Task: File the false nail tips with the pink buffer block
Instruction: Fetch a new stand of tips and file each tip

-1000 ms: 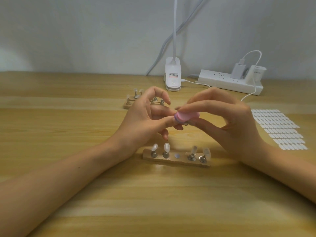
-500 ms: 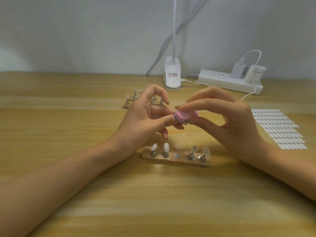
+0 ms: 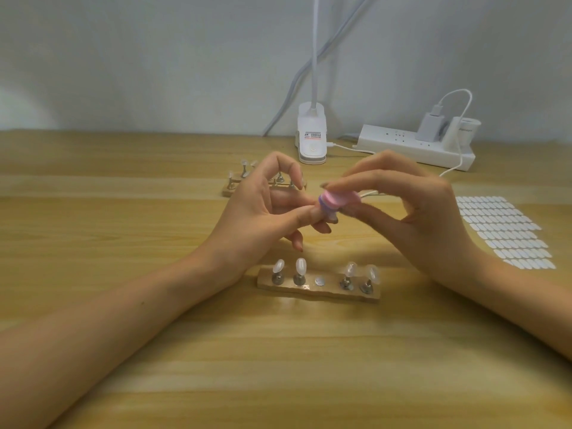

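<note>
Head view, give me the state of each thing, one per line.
Buffer block, gripped in fingers of right hand.
Nail tip, pinched by left hand, against the block.
Near stand, four tips upright, middle spot vacant.
Far stand, partly hidden behind left hand.
Power strip, charger plugged in.
Sticker sheet, lying flat.

A plain pale grey-white wall (image 3: 154, 57) closes the back of the scene, brighter at its lower left; below it a light wooden surface (image 3: 93, 305) with long bands of grain fills the rest of the view; a white clip-on lamp base (image 3: 312, 140) stands at the far edge, its slim white stalk (image 3: 315, 48) rising out of frame; a grey cord (image 3: 295, 88) slants up the wall behind it; just right lies a white power strip (image 3: 399, 145) with a white charger plug (image 3: 428, 126) and looping white cable (image 3: 461, 94).
</note>
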Tool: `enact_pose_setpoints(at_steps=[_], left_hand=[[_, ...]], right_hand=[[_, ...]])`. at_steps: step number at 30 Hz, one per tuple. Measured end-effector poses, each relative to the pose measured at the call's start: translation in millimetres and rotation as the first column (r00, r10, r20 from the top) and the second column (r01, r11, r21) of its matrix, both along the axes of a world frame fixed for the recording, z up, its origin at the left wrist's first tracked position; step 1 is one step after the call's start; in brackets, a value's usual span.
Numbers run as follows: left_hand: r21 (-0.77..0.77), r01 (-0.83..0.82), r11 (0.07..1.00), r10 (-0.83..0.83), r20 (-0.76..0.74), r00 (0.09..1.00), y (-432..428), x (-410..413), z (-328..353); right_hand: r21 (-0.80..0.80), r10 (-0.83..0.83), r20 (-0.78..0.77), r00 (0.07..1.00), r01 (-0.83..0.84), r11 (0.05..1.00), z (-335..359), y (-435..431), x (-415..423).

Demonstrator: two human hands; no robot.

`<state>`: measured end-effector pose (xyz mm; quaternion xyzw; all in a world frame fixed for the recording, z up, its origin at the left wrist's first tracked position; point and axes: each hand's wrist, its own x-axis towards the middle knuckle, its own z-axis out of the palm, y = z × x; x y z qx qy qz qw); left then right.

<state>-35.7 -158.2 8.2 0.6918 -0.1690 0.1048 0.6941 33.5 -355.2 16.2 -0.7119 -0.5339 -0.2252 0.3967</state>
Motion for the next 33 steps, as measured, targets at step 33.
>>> enact_pose_setpoints(at_steps=[33], left_hand=[[0.016,-0.099,0.995,0.1,-0.053,0.994,1,-2,-1]], right_hand=[[-0.026,-0.058,0.053,0.997,0.059,0.998,-3,-8,0]])
